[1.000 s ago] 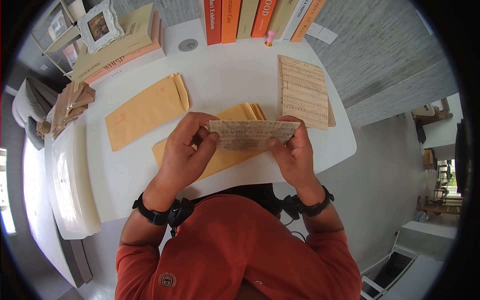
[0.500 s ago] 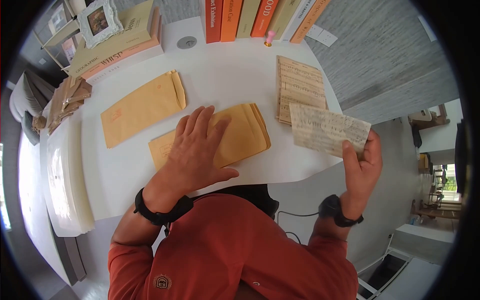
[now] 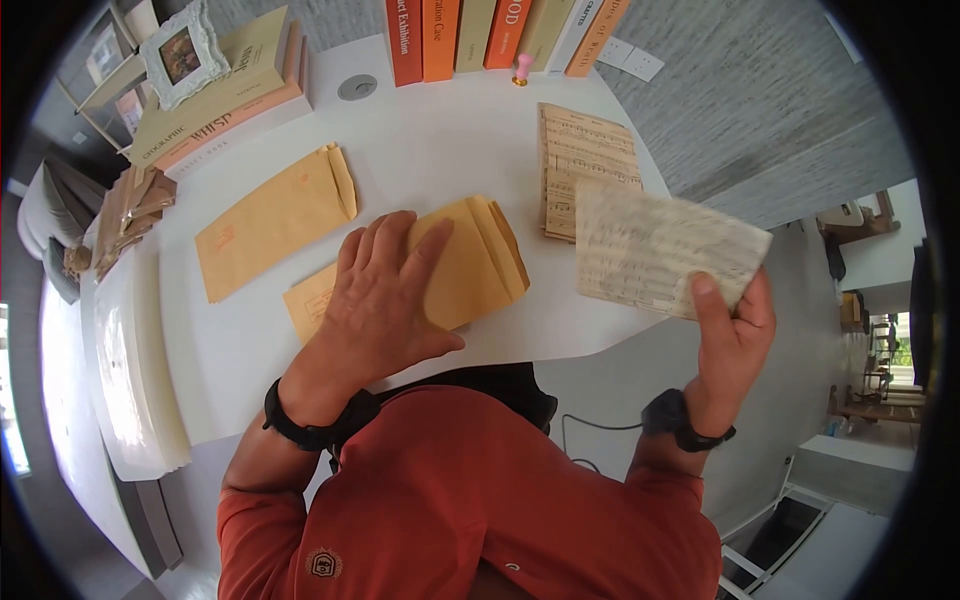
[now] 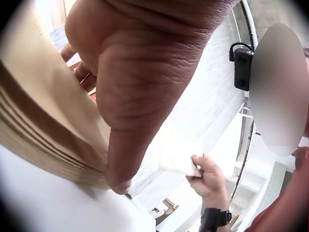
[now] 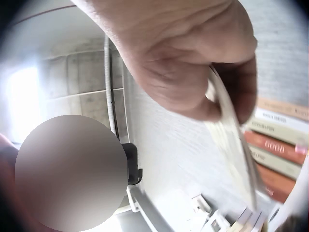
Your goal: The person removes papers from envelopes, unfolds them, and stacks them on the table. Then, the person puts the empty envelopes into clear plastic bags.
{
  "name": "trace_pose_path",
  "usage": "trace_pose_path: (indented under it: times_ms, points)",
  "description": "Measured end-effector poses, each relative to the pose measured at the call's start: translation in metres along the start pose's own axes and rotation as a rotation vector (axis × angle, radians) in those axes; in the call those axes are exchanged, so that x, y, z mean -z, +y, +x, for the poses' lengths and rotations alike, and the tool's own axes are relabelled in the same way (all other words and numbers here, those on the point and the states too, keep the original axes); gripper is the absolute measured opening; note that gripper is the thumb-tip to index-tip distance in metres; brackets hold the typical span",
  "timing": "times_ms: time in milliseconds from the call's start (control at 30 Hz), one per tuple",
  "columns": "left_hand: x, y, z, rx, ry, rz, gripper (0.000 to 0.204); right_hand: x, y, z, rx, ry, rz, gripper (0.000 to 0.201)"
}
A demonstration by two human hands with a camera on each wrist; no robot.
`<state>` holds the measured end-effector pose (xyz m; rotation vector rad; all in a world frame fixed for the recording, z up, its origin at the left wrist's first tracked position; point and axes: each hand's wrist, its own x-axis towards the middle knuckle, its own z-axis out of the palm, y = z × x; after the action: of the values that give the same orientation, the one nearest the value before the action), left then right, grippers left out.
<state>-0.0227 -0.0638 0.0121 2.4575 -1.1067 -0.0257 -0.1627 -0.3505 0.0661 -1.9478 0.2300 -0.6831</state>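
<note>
In the head view my right hand (image 3: 735,325) pinches a folded sheet of music paper (image 3: 660,245) by its right corner, thumb on top. The sheet is raised at the right and overlaps a pile of sheet music (image 3: 592,145) on the table. The right wrist view shows the held paper (image 5: 231,140) edge-on between thumb and fingers. My left hand (image 3: 375,295) rests spread on a stack of kraft envelopes (image 3: 465,265), covering its middle. Several layered edges of that stack (image 4: 48,145) show beside the left thumb in the left wrist view.
Another kraft envelope (image 3: 275,225) lies left on the white table (image 3: 440,135). Behind stand upright books (image 3: 470,35) and a pink-handled stamp (image 3: 523,68). At the left are stacked books (image 3: 225,100) with a picture frame (image 3: 183,55), brown packets (image 3: 130,215) and a clear plastic-sleeve stack (image 3: 140,360).
The folded music sheet was in both hands before the chest; the right hand has since carried it right and raised it slightly. My left hand let go and came down on the envelope stack.
</note>
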Motion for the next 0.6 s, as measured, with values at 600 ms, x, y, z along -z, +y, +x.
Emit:
trace_pose_path:
  times_ms: [600]
  points:
    - [0.008,0.003,-0.014,-0.137,0.118,-0.040,0.117,-0.054,0.030,-0.009,-0.221,-0.164,0.272,0.022]
